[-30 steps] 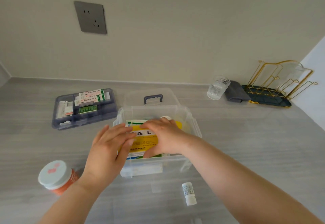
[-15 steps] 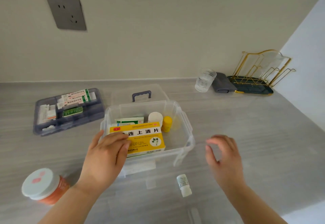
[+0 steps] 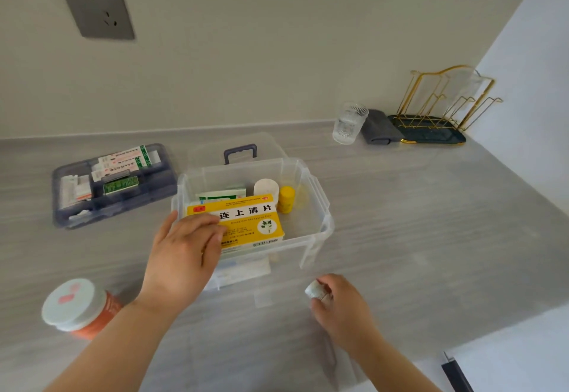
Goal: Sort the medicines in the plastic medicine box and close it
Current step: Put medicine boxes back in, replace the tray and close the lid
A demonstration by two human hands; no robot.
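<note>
One head-worn wide-angle view looks forward and down, close over the grey wood-grain surface (image 3: 400, 222), facing the beige wall (image 3: 277, 52).

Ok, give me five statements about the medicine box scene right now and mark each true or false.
1. The right hand grips a small white bottle on the countertop. True.
2. The clear plastic medicine box is closed. False: it is open, its lid lying behind it.
3. The left hand rests on the yellow medicine carton in the box. True.
4. The orange jar with a white lid stands inside the box. False: it stands on the countertop, to its left.
5. A small yellow bottle stands inside the box. True.
</note>
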